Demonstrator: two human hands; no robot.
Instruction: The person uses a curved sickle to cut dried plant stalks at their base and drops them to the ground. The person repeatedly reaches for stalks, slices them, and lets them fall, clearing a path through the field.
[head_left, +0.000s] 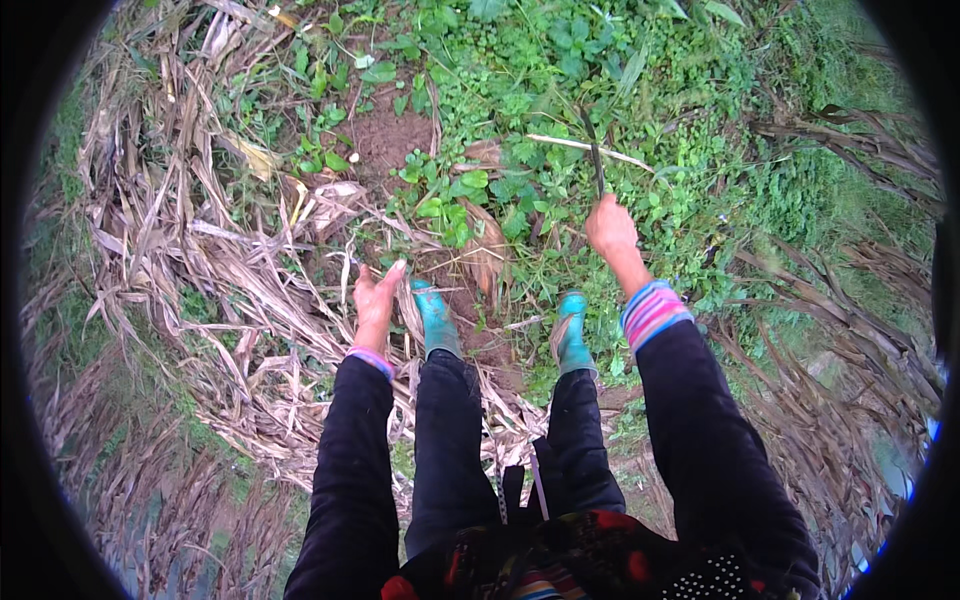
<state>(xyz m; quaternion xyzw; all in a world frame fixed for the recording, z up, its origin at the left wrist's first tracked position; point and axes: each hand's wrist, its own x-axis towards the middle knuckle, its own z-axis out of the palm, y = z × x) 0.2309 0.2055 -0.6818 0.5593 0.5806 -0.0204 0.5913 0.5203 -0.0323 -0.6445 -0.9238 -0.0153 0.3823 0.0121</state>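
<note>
My right hand (613, 226) is closed round the grip of a dark, narrow-bladed hand tool (593, 150), possibly a sickle; its handle is hidden in my fist. The blade points away from me and crosses a pale dry stalk (622, 157) above green weeds. My left hand (376, 294) is held over dry corn leaves (255, 277), thumb and fingers apart, with nothing seen in it. It is just left of one green rubber boot (435, 319); the other green boot (573, 334) stands further right, below my right hand.
Low green weeds (675, 90) cover the ground ahead and right. Bare reddish soil (386, 135) shows ahead, left of centre. Dry corn stalks (847, 315) lean along the right side. More dry stalks (157, 457) are at the lower left.
</note>
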